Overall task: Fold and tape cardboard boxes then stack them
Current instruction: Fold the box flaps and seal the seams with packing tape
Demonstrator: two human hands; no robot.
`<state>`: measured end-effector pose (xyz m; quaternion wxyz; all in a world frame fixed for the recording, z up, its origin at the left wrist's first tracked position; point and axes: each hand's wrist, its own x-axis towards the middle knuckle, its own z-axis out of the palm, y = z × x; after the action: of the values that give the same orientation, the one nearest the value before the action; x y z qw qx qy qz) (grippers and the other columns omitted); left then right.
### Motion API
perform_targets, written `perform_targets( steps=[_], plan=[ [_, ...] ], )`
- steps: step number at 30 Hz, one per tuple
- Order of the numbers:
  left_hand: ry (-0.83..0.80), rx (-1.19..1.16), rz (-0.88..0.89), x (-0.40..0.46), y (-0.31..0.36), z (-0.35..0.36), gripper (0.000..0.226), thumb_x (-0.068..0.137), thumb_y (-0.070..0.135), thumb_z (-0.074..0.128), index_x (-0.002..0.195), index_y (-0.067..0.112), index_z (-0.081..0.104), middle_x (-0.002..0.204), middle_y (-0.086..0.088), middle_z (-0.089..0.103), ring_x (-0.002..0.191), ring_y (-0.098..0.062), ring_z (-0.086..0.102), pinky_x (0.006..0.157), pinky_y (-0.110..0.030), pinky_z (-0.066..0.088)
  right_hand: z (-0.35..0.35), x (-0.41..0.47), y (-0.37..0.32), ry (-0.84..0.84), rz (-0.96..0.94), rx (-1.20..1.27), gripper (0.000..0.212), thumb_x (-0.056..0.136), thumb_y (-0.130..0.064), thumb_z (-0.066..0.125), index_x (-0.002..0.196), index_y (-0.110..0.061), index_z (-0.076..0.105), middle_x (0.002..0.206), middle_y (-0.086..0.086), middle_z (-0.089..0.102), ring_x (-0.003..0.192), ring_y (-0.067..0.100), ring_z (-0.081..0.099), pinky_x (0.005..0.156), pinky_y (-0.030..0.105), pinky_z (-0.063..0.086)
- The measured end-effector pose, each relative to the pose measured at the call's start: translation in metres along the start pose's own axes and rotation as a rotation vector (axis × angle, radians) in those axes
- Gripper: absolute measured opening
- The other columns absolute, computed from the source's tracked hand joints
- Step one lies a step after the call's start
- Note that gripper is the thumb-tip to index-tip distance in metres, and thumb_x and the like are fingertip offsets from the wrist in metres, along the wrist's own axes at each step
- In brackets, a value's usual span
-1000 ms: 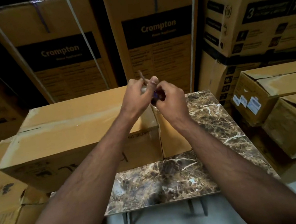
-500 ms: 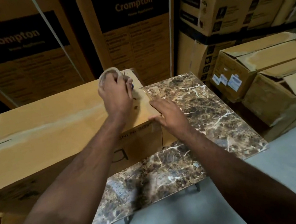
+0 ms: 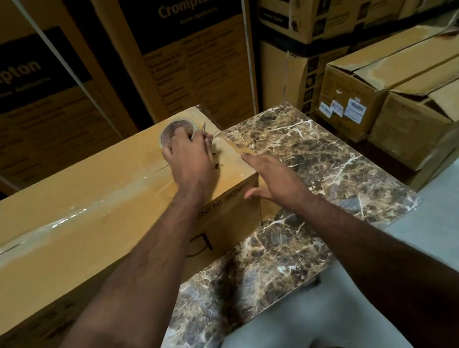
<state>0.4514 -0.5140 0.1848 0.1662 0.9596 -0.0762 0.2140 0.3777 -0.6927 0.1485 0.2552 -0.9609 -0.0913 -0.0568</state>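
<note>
Taping the long box on the marble table

My left hand grips the tape roll, half hidden behind it; my right hand lies open against the box end.

Matt brown cardboard box – glossy clear tape along its seam; table of polished marble-look stone.

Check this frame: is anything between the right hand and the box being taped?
Nothing visible. The right hand lies flat against the box at its end corner, while the left hand holds the tape roll on top.
</note>
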Motion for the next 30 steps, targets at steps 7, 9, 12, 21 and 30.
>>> perform_targets(
  steps=[7, 9, 12, 21, 30],
  plan=[
    [-0.033, 0.034, 0.019, -0.004, -0.003, 0.004, 0.038, 0.103, 0.037, 0.039, 0.124, 0.02, 0.066, 0.131, -0.007, 0.051, 0.124, -0.023, 0.042, 0.107, -0.045, 0.032, 0.004, -0.002, 0.005, -0.038, -0.024, -0.054, 0.097, 0.079, -0.051, 0.075, 0.159, -0.023, 0.026, 0.134, 0.017, 0.057, 0.12, 0.027, 0.054, 0.098, 0.036, 0.045],
    [-0.044, 0.045, 0.02, -0.007, -0.004, 0.004, 0.036, 0.104, 0.035, 0.041, 0.124, 0.02, 0.065, 0.132, -0.008, 0.051, 0.124, -0.023, 0.042, 0.107, -0.045, 0.032, 0.009, -0.005, 0.006, -0.043, -0.042, -0.03, 0.105, 0.077, -0.053, 0.076, 0.16, -0.021, 0.02, 0.152, 0.015, 0.045, 0.137, 0.029, 0.042, 0.113, 0.048, 0.039],
    [-0.037, 0.057, 0.038, -0.014, -0.003, 0.004, 0.037, 0.103, 0.036, 0.04, 0.125, 0.019, 0.064, 0.131, -0.009, 0.051, 0.123, -0.024, 0.043, 0.107, -0.045, 0.032, 0.018, -0.02, 0.001, 0.084, 0.018, 0.079, 0.109, 0.083, -0.068, 0.057, 0.161, -0.02, -0.001, 0.169, 0.007, 0.002, 0.154, 0.028, 0.01, 0.119, 0.055, 0.016],
    [-0.064, 0.049, 0.017, -0.013, 0.009, 0.009, 0.045, 0.099, 0.04, 0.032, 0.121, 0.019, 0.066, 0.127, -0.008, 0.053, 0.119, -0.023, 0.046, 0.102, -0.044, 0.032, 0.038, -0.007, 0.001, 0.183, -0.021, 0.461, 0.078, 0.099, -0.062, 0.027, 0.16, -0.016, 0.011, 0.165, 0.006, 0.023, 0.15, 0.019, 0.028, 0.121, 0.048, 0.03],
    [0.005, 0.042, -0.024, 0.007, 0.011, -0.004, 0.034, 0.105, 0.033, 0.04, 0.117, 0.019, 0.068, 0.124, -0.006, 0.052, 0.115, -0.023, 0.045, 0.1, -0.042, 0.033, 0.038, 0.016, -0.009, 0.155, 0.383, 0.991, 0.099, 0.08, -0.093, 0.026, 0.157, -0.031, 0.028, 0.152, 0.001, 0.047, 0.133, 0.038, 0.05, 0.111, 0.06, 0.04]
  ],
)
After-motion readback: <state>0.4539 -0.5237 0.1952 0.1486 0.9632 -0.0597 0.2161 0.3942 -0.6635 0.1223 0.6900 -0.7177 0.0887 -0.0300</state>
